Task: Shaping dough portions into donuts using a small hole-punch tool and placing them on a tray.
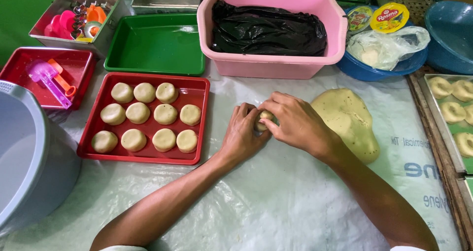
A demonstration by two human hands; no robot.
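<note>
A small dough piece (265,119) sits pinched between both hands, low over the plastic-covered table (276,201). The left hand (241,135) is curled around it from the left, fingers bent close. The right hand (295,123) closes over it from the right, thumb and fingertips pressing on the dough, so only a pale bit shows between them.

Just right of the right hand lies a large flattened slab of pale dough (352,123), speckled with dark flecks, directly on the plastic sheet.

Left of the left hand is a red tray (201,120) holding ten round, flattened dough balls (165,114) in three rows — three, four and three. Beyond that tray, farther from the hands, a green tray (155,46) stands bare inside. Further left is a second red tray (79,63) with a purple scoop and an orange tool, and behind it a metal tin (106,39) of coloured cookie cutters.

Straight beyond the hands stands a pink tub (271,63) with a crumpled black plastic bag (268,29) in it. To its right, a blue basin (369,71) holds a clear bag and round yellow lidded packs. At the far right edge, a metal tray (433,108) carries ring-shaped dough pieces — only partly in view. A grey bucket (29,162) stands at the far left.
</note>
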